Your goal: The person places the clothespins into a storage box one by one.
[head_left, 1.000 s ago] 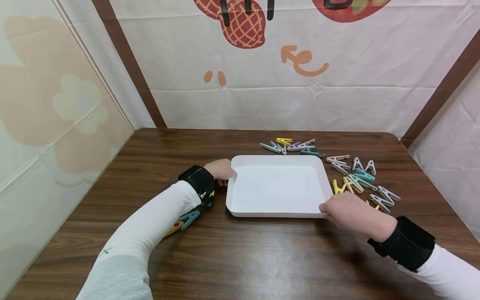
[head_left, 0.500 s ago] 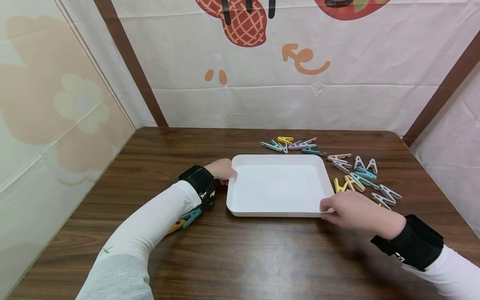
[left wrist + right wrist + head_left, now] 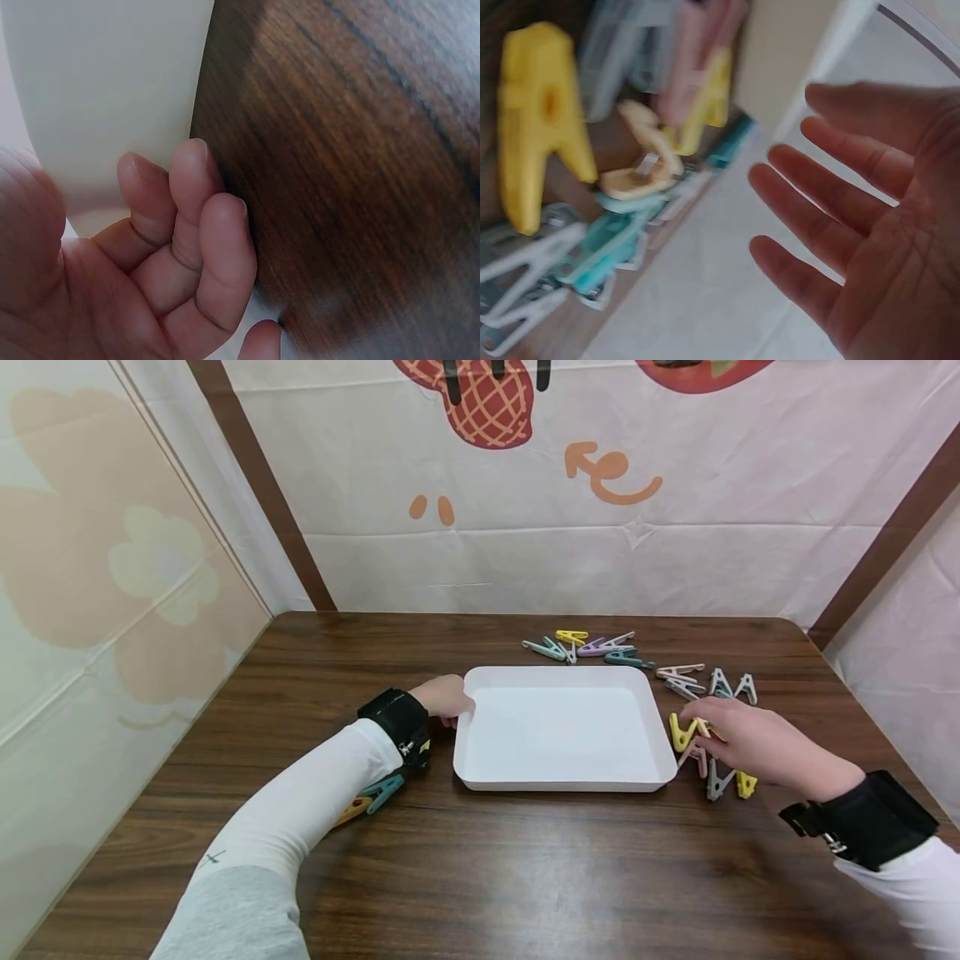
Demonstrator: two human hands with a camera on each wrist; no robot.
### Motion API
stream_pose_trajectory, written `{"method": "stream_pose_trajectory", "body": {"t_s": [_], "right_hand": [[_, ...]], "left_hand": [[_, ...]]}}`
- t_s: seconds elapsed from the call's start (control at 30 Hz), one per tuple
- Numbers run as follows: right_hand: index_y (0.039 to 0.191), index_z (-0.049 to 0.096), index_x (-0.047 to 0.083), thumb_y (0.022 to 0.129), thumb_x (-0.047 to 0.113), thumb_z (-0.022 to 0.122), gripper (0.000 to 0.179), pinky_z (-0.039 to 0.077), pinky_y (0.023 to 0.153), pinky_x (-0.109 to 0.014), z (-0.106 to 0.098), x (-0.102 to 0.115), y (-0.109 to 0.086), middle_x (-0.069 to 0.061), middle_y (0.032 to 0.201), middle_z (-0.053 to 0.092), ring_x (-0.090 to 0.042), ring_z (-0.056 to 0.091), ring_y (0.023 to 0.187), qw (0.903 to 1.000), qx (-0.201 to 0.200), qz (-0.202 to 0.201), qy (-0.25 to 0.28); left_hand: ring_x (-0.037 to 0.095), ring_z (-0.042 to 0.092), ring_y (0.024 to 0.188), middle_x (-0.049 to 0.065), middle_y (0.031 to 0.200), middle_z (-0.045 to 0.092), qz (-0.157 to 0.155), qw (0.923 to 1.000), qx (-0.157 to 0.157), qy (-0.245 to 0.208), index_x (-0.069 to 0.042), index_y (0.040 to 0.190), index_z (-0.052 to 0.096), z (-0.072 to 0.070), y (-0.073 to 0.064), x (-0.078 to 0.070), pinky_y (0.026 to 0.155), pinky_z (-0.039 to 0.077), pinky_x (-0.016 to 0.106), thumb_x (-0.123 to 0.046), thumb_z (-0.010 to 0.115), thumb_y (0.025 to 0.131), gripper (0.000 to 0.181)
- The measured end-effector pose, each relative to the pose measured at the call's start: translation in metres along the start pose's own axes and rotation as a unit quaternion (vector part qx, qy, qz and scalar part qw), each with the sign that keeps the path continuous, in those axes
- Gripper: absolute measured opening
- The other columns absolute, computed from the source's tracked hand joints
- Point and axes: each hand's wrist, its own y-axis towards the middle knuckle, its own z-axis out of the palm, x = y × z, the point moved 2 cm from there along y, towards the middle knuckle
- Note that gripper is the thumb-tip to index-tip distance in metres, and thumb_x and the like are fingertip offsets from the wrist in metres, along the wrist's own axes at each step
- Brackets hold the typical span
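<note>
The shallow white tray [image 3: 566, 731] is rectangular with 4 rounded corners.

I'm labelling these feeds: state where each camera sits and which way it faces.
Head: head-worn, facing forward and down at the white tray; left hand, right hand, sleeves show.
Left wrist: worn there, facing tray and table; left fingers show.
Right wrist: worn there, facing clothespins; right fingers show.
Head and right wrist share yellow clothespins.

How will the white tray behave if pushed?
The white tray will likely slide rather than tip, being wide and low. It looks stiff, showing no bend at the left hand. Smooth-sided, it may feel slippery.
</note>
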Motion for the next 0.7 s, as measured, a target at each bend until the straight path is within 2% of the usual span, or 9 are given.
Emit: {"method": "stream_pose_trajectory", "body": {"t_s": [0.2, 0.33, 0.43, 0.53, 0.7], "right_hand": [[0.119, 0.064, 0.001, 0.083, -0.009, 0.059, 0.037, 0.05, 0.066, -0.04, 0.014, -0.012, 0.011, -0.02, 0.12, 0.06, -0.035, 0.06, 0.105, 0.9991, 0.003, -0.027, -0.033], [0.119, 0.065, 0.002, 0.08, -0.015, 0.054, 0.044, 0.047, 0.06, -0.034, 0.02, -0.017, 0.018, -0.02, 0.123, 0.059, -0.037, 0.06, 0.106, 0.9985, 0.038, -0.025, -0.028], [0.114, 0.067, 0.002, 0.076, -0.017, 0.054, 0.045, 0.049, 0.061, -0.036, 0.024, -0.019, 0.023, -0.018, 0.12, 0.061, -0.036, 0.061, 0.104, 0.9975, 0.054, -0.025, -0.037], [0.11, 0.068, 0.002, 0.075, -0.018, 0.055, 0.043, 0.051, 0.069, -0.043, 0.026, -0.021, 0.026, -0.016, 0.116, 0.064, -0.034, 0.062, 0.102, 0.9972, 0.056, -0.024, -0.042], [0.109, 0.069, 0.001, 0.074, -0.019, 0.055, 0.042, 0.052, 0.072, -0.047, 0.028, -0.022, 0.03, -0.016, 0.112, 0.065, -0.034, 0.063, 0.099, 0.9972, 0.057, -0.025, -0.041]], "left_hand": [[0.018, 0.059, 0.061, 0.009, 0.069, 0.064, 0.001, 1.0, -0.001, -0.003, 0.002, 0.094, 0.064, 0.001, 0.0, 0.0, 0.061, 0.049, 0.027, -0.013, 0.05, 0.091, 0.021], [0.018, 0.059, 0.062, 0.009, 0.07, 0.063, -0.004, 1.0, 0.001, -0.006, 0.002, 0.094, 0.063, 0.003, -0.002, -0.001, 0.063, 0.049, 0.028, -0.013, 0.05, 0.091, 0.02], [0.018, 0.059, 0.062, 0.009, 0.069, 0.063, -0.005, 1.0, 0.001, -0.008, 0.001, 0.093, 0.063, 0.004, -0.003, -0.001, 0.063, 0.049, 0.028, -0.014, 0.05, 0.092, 0.02], [0.018, 0.059, 0.063, 0.009, 0.069, 0.064, -0.003, 0.9999, 0.0, -0.01, 0.001, 0.092, 0.064, 0.004, -0.002, 0.001, 0.063, 0.049, 0.028, -0.014, 0.05, 0.092, 0.02], [0.018, 0.059, 0.062, 0.009, 0.069, 0.064, -0.003, 0.9999, -0.003, -0.01, 0.001, 0.091, 0.064, 0.003, -0.002, 0.002, 0.061, 0.048, 0.027, -0.013, 0.049, 0.092, 0.02]]}}
